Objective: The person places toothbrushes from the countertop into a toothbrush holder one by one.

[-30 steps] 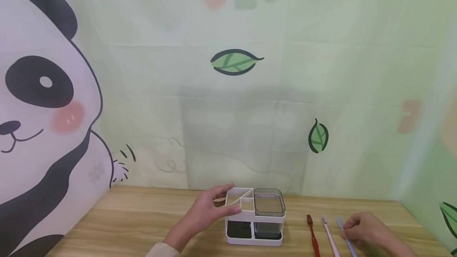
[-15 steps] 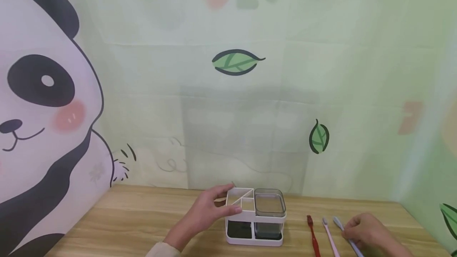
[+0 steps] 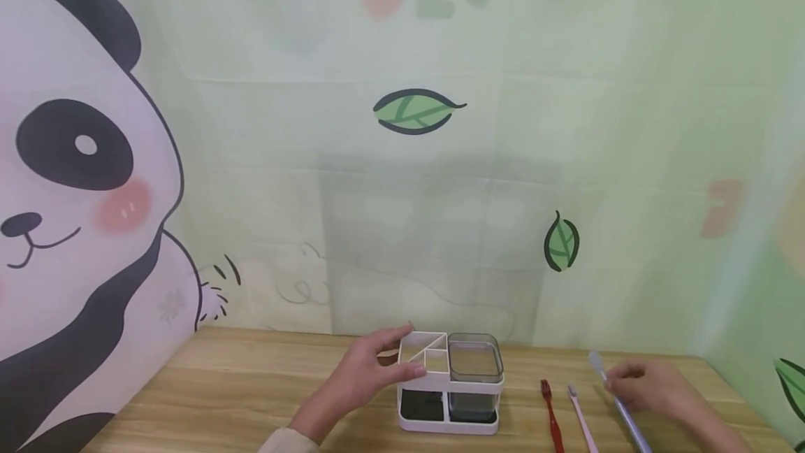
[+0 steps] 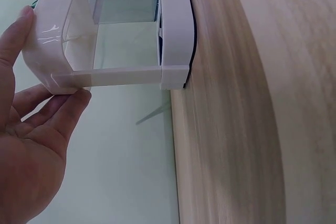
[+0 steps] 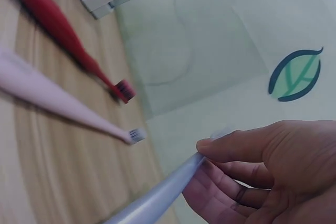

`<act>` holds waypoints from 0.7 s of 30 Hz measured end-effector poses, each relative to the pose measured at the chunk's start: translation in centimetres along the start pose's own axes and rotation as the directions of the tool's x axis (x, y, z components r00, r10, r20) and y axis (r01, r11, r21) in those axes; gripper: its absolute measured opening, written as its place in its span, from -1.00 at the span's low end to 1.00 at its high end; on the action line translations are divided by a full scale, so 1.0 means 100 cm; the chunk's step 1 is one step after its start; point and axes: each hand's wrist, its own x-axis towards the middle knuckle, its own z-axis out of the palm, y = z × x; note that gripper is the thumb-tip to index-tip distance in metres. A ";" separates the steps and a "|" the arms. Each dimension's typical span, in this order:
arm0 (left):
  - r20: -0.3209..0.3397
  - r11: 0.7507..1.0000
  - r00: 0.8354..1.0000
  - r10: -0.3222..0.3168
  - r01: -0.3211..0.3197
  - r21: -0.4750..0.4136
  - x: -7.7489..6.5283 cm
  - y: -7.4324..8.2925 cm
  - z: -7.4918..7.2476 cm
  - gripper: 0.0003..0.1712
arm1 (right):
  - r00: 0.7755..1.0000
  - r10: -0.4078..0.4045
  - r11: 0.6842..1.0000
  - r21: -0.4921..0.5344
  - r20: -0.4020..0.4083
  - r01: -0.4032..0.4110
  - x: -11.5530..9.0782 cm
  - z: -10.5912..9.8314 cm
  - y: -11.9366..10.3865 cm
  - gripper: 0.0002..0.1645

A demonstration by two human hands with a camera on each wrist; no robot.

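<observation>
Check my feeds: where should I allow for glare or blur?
Head view: the bristle end of the light-blue toothbrush is smeared, and a pale streak washes the backdrop at right; left wrist: small glare spots on the white toothbrush holder; right wrist: the pink toothbrush has a soft-looking handle, bristles somewhat clearer.

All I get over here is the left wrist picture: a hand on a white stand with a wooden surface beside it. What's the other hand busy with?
Observer: The right hand is pinching a pale blue toothbrush.

Visitor: Oh! Is that the only brush around?

Observer: No, a red toothbrush and a pink toothbrush lie on the table.

Visitor: And what's the top of that white stand like? I only see it from the side.

Observer: In the head view, the left half of the white stand has thin white dividers, one of them diagonal.
</observation>
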 end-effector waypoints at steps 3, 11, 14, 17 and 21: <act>0.000 1.000 1.000 0.001 -0.001 0.003 0.001 0.000 0.000 -0.15 | 1.000 -0.007 0.999 0.033 0.001 0.007 -0.002 -0.004 -0.007 -0.71; -0.002 1.000 1.000 0.000 0.000 0.002 0.001 0.001 0.000 -0.15 | 1.000 -0.011 0.998 0.070 -0.006 0.011 -0.004 -0.016 -0.023 -0.67; -0.004 1.000 1.000 -0.006 0.006 -0.003 0.001 0.000 0.001 -0.15 | 1.000 -0.023 0.997 0.073 -0.019 0.025 -0.006 -0.019 -0.028 -0.67; -0.006 1.000 1.000 -0.011 0.011 -0.007 0.000 0.001 0.001 -0.15 | 0.999 -0.032 0.997 0.064 -0.037 0.034 -0.008 -0.022 -0.032 -0.66; -0.012 1.000 1.000 -0.004 0.004 -0.015 -0.001 0.001 0.002 -0.16 | 0.996 -0.053 0.997 0.045 -0.072 0.056 -0.011 -0.024 -0.038 -0.61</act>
